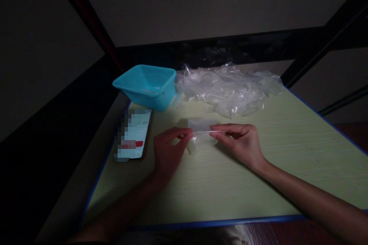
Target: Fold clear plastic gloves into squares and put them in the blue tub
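Note:
Between my two hands a small clear plastic bag (pixel 202 125) is stretched out above the table. Its upper part looks flat and whitish, a bright straight edge runs across between my fingertips, and crinkled clear film hangs below. My left hand (pixel 171 149) pinches the left end of that edge with thumb and forefinger. On the other end, my right hand (pixel 241 141) has the same kind of pinch. Whether anything lies inside the bag is too dim to tell.
A pile of crumpled clear plastic bags (pixel 230 88) spreads over the back of the pale table (pixel 230 203), which has a blue edge. Left of the pile stands a blue plastic basin (pixel 161 101). A phone (pixel 136 132) with a lit, partly blurred screen lies near the left edge.

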Motion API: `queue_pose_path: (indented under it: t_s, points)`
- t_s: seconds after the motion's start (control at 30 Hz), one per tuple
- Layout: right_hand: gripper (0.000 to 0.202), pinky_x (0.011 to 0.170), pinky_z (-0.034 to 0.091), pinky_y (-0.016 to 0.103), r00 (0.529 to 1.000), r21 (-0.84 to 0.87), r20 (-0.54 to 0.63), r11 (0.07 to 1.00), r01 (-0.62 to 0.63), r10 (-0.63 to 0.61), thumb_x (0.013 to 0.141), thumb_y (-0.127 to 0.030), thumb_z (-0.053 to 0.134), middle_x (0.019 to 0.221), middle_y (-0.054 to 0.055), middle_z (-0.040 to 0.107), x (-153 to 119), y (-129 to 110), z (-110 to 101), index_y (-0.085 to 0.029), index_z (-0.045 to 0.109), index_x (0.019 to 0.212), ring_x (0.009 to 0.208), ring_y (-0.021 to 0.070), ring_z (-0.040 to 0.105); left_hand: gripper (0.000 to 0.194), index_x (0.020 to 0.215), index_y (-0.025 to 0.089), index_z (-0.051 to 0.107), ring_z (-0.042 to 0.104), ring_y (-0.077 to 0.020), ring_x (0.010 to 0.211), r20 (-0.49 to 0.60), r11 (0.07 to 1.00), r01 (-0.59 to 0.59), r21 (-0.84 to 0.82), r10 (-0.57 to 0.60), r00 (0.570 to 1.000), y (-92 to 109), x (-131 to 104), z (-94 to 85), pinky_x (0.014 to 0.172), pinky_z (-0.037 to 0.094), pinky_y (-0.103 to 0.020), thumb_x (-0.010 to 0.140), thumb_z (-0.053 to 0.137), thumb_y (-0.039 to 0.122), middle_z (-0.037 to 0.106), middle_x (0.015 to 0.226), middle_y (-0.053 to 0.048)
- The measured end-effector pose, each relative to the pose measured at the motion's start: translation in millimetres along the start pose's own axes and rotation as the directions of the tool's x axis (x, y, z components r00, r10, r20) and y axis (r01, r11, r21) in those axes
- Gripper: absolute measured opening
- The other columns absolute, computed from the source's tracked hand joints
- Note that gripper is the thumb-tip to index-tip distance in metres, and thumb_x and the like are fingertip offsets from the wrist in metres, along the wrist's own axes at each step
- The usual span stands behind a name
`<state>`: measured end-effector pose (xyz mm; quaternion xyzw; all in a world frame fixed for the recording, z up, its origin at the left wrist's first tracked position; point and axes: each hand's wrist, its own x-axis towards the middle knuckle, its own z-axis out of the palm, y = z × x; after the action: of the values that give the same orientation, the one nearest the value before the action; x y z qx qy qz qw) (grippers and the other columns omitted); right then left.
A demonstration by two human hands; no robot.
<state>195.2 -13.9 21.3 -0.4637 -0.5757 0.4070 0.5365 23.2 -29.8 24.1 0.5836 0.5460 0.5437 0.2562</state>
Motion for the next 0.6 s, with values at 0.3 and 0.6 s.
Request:
queue_pose_path:
  t_s: [0.3, 0.6]
  points:
    - [0.010, 0.061, 0.057, 0.034, 0.998, -0.082, -0.009, 0.994, 0.066, -0.067, 0.064, -0.022, 0.072, 0.074, 0.003, 0.074, -1.0, 3.1, -0.9, -0.025, 0.075, 0.073, 0.064, 0.0202, 0.068, 0.010, 0.071, 0.023, 0.072, 0.060, -0.0121, 0.058, 0.043, 0.988, -0.083, 0.130, 0.078, 0.996, 1.3, -0.5, -2.5, 0.061, 0.050, -0.023, 0.066, 0.068, 0.015, 0.072, 0.071, 0.002]
    - [0.008, 0.066, 0.048, 0.034, 0.972, -0.156, 0.074, 0.961, 0.230, -0.221, 0.069, -0.020, 0.068, 0.074, 0.003, 0.063, 2.7, 2.8, -3.6, -0.024, 0.073, 0.072, 0.071, 0.0174, 0.058, 0.009, 0.061, 0.021, 0.069, 0.059, -0.0123, 0.067, 0.075, 0.981, -0.165, 0.100, 0.158, 0.985, 0.6, 4.4, -1.6, 0.065, 0.048, -0.022, 0.063, 0.067, 0.013, 0.062, 0.071, 0.000]
